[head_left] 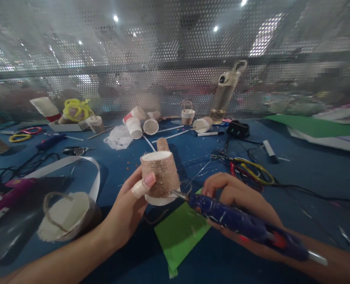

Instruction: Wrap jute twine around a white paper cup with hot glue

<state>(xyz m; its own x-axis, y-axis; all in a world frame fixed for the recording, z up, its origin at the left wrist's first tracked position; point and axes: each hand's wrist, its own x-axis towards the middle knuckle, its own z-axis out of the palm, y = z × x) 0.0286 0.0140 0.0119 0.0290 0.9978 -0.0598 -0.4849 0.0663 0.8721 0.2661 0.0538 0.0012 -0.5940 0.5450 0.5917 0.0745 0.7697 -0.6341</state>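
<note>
A paper cup wrapped in brown twine is held up in my left hand, with a bandage-like strip round the thumb. The cup's white band at the bottom is bare of twine. My right hand is closed round a dark blue glue gun, whose metal nozzle meets or nearly meets the twine low on the cup's right side. Thin strands trail near the nozzle. Beneath the hands lies a piece of green paper on the blue table.
At left stand a small basket with a twine handle and a magenta power strip. Cups, yellow cord, and a bottle line the back by a perforated metal screen. Yellow-handled scissors and cables lie right.
</note>
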